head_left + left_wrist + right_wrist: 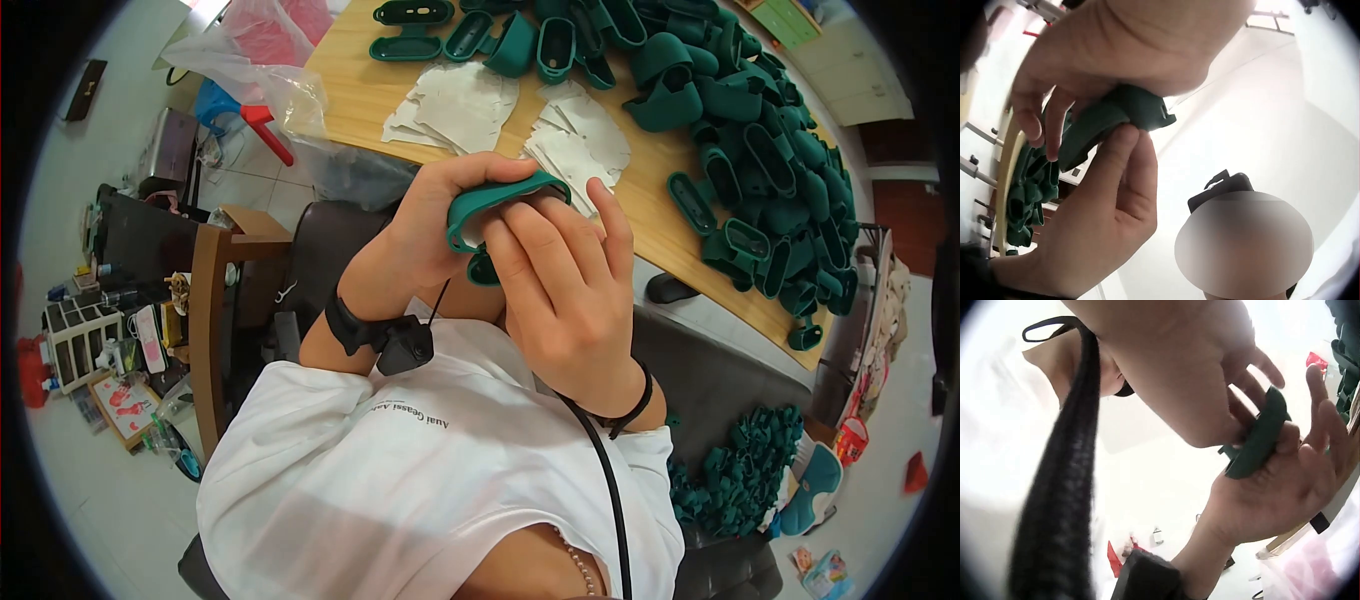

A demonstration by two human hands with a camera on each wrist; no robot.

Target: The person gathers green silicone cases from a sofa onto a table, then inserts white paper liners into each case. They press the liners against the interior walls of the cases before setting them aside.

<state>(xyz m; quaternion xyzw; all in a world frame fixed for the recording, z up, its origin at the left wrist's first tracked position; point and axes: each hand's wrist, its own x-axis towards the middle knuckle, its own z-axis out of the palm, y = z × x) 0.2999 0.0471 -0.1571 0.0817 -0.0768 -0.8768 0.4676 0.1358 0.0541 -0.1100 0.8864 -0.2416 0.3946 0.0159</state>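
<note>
A dark green, soft-looking earphone case [512, 200] with a pale inside is held up in front of the chest, its small cap part [483, 268] hanging below. My left hand [430, 215] grips it from the left, thumb along the upper edge. From the right, my right hand [570, 300] reaches fingers into its opening. In the left wrist view, the right hand [1085, 219] has thumb and finger pinched at the case's edge [1094, 128]. The right wrist view shows the case [1260, 440] lying against the left palm [1279, 494]; what the right fingertips touch inside is hidden.
Many green cases [770, 190] are heaped on the wooden table [350, 90], with stacks of white cut sheets [455, 105] close by. Small green pieces [745, 470] pile on the dark seat at right. A wooden chair [208, 330] and plastic bags [270, 60] stand left.
</note>
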